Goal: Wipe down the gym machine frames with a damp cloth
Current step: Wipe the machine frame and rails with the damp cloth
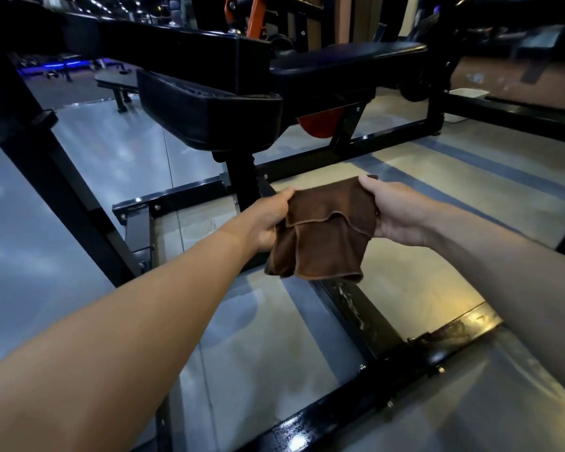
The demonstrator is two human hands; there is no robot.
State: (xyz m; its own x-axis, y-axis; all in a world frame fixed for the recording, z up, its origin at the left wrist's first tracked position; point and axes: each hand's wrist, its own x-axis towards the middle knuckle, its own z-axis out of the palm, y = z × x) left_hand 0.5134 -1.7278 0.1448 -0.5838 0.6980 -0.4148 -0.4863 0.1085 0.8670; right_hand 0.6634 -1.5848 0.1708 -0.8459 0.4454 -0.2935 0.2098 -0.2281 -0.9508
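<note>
Both hands up in mid-air over the floor point(421, 282), cloth point(327, 230) stretched between them, probably refolding for a fresh face before the next rail. Left hand point(271, 220) pinches the left edge, right hand point(395, 210) grips the top right corner. Cloth is dark brown, folded over, stitched hem showing, lower half hanging loose. Black frame rail point(366, 318) sits right below, streaked and glossy.

Both forearms are bare to the frame's edge, with no sleeves, and the hands point(336, 216) are ungloved.
</note>
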